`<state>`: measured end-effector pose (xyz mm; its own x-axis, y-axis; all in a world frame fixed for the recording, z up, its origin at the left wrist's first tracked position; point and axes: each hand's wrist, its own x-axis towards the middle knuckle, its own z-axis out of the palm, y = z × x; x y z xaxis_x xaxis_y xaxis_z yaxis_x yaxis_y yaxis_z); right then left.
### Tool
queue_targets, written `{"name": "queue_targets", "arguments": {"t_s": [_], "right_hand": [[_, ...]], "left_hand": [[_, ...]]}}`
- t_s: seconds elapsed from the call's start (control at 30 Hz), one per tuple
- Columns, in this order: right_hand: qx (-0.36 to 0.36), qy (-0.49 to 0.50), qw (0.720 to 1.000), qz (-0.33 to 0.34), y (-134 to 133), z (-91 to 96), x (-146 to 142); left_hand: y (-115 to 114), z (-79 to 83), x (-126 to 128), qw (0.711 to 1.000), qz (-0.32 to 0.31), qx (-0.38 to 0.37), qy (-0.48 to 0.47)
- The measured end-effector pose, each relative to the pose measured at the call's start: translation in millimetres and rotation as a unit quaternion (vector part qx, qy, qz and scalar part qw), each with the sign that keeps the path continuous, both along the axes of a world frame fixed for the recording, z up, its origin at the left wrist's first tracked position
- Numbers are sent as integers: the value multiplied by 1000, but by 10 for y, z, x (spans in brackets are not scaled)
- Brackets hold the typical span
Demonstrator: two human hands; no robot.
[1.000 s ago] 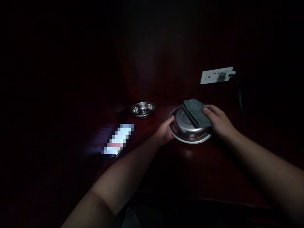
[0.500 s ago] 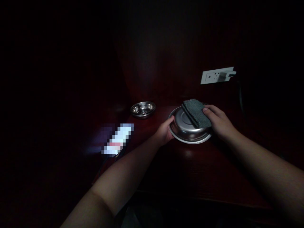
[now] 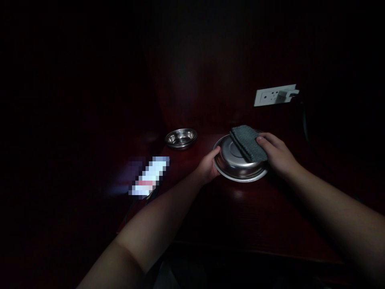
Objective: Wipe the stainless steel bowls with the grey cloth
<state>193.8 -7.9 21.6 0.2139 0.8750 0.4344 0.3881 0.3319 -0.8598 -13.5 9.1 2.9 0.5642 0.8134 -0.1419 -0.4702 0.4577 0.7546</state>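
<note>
A shiny steel bowl is held bottom up above the dark red table. My left hand grips its rim on the left, thumb on the upper side and fingers mostly hidden beneath. A folded grey-green cloth lies against the bowl's upturned base, covering its right part. My right hand is closed on the cloth's right end and presses it to the metal; some of its fingers are hidden. Behind and left of my left hand, a small stack of steel bowls stands upright on the table.
A lit, blurred-out screen lies at the left by my left forearm, with a dark cord near it. On the back wall sits a white socket panel with a plug and hanging cable. The table's front edge runs below; surroundings are very dark.
</note>
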Motion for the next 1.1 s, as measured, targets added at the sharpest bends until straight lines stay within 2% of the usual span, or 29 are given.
{"name": "queue_targets", "arguments": {"t_s": [1.1], "right_hand": [[-12, -5, 1000, 0, -19, 24, -5]], "left_hand": [[-28, 53, 20, 1000, 16, -12, 5]]}}
